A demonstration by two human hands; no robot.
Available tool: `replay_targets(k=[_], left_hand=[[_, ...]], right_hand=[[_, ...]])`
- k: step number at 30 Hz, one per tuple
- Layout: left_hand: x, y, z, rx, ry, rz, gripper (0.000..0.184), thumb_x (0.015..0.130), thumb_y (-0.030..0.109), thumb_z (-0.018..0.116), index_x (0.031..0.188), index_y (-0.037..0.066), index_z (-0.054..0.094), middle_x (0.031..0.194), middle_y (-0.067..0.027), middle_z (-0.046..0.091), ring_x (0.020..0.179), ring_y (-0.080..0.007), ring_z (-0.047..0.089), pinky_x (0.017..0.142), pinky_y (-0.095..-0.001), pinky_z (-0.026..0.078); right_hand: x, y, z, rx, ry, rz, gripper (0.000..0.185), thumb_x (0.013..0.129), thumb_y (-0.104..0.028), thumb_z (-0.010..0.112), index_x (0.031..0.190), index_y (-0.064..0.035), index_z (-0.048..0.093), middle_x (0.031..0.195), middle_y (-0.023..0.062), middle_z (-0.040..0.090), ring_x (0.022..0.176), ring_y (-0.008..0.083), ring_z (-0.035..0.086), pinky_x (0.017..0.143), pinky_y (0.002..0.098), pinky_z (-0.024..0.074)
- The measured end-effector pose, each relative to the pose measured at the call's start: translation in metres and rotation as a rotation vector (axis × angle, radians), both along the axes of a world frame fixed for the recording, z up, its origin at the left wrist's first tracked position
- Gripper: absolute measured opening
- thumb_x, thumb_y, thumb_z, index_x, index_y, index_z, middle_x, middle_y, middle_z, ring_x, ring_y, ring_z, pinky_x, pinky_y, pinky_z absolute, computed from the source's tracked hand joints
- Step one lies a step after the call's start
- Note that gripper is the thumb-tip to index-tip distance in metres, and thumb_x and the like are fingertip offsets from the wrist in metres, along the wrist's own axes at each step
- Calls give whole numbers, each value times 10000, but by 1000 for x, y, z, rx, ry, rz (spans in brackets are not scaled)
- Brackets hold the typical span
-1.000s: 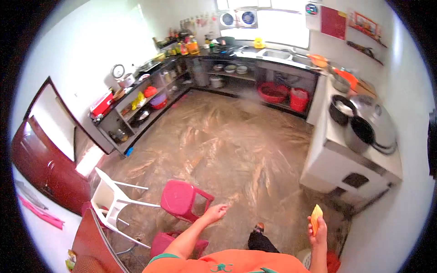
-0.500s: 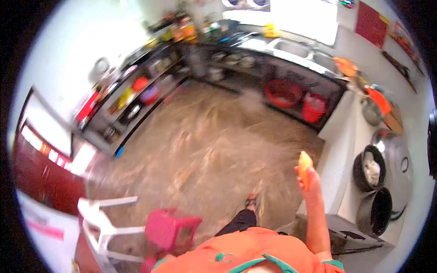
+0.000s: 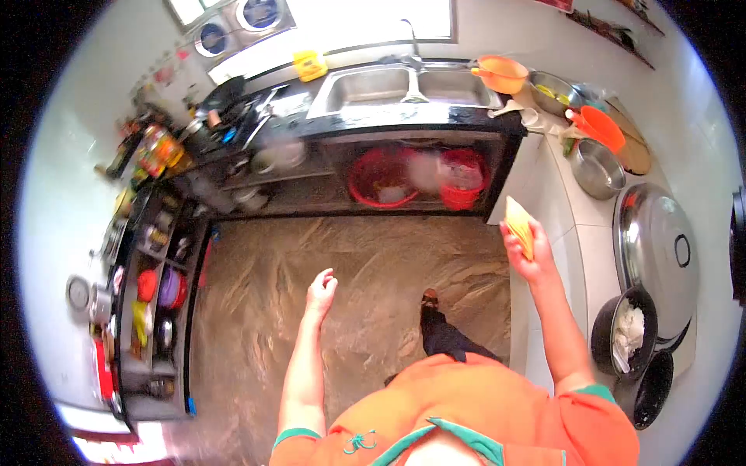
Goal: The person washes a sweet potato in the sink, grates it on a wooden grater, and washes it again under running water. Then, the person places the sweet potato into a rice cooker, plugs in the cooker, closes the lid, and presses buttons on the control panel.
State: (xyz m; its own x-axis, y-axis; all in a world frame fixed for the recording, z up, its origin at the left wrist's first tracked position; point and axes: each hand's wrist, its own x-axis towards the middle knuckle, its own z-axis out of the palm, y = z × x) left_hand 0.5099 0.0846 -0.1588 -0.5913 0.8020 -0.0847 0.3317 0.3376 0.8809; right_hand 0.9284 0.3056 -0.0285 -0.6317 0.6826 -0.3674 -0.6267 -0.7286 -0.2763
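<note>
My right hand (image 3: 531, 250) is closed around a yellow-orange tapered thing (image 3: 519, 226), its pale pointed tip sticking up past my fingers. I cannot make out its exact kind. It is held in the air beside the tiled counter, touching nothing else. Over the floor, my left hand (image 3: 320, 293) hangs in front of me with loosely bent fingers and nothing visible in it. Nearest my right arm on the counter stands a black pot (image 3: 602, 334) with a white lump inside.
Ahead is a double sink (image 3: 369, 87), with a red basin (image 3: 365, 194) and a red bucket (image 3: 464, 182) below it. A large metal lid (image 3: 657, 248), a steel pot (image 3: 597, 167) and an orange strainer (image 3: 501, 74) crowd the right counter. Shelves (image 3: 159, 311) line the left.
My view has swung right and the sink is nearer. My left hand has come into view. The white chair and pink stool have left it. My right hand still holds the yellow-orange thing.
</note>
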Motion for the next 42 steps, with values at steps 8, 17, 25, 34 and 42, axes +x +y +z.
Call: replay_targets(k=[8,17,25,34,42], left_hand=[[-78,127,-52,-170,-92,-66,365,836,161,583,1166,15,532,999,-99,625,850,-132,592,742,-250,471],[-216,181,-55,-114,-432,689,375,841,107,547,1197,8,484,996,-67,574,644,-94,559,509,-198,449],[-286,528,65,260,-296,239,339,888,136,522,1179,-31,477,1016,-114,597,830,-141,595,682,-224,482],[-222,801,99,145,-536,-367,368,893,229,518,1190,12,498,969,-63,599,792,-118,574,682,-225,462],[-217,918,57,420,-1168,-177,327,925,336,413,1107,76,492,959,-52,558,870,-146,548,775,-290,453]], right_hand=[[-182,279,27,217,205,142,435,876,-375,444,1080,3,512,981,154,605,752,229,628,623,316,555],[-377,552,5,1067,-880,-23,390,833,-321,528,1052,0,494,904,119,583,810,223,605,694,313,497],[-506,734,-11,1785,-1719,75,492,759,-275,623,1145,-52,415,996,197,564,967,352,547,839,423,437],[-487,737,-59,1821,-1678,54,524,724,-251,654,1114,-15,396,934,191,569,924,338,555,842,413,414],[-553,724,-96,1078,-995,-285,412,760,-228,593,1081,-20,441,876,181,577,754,316,592,634,394,483]])
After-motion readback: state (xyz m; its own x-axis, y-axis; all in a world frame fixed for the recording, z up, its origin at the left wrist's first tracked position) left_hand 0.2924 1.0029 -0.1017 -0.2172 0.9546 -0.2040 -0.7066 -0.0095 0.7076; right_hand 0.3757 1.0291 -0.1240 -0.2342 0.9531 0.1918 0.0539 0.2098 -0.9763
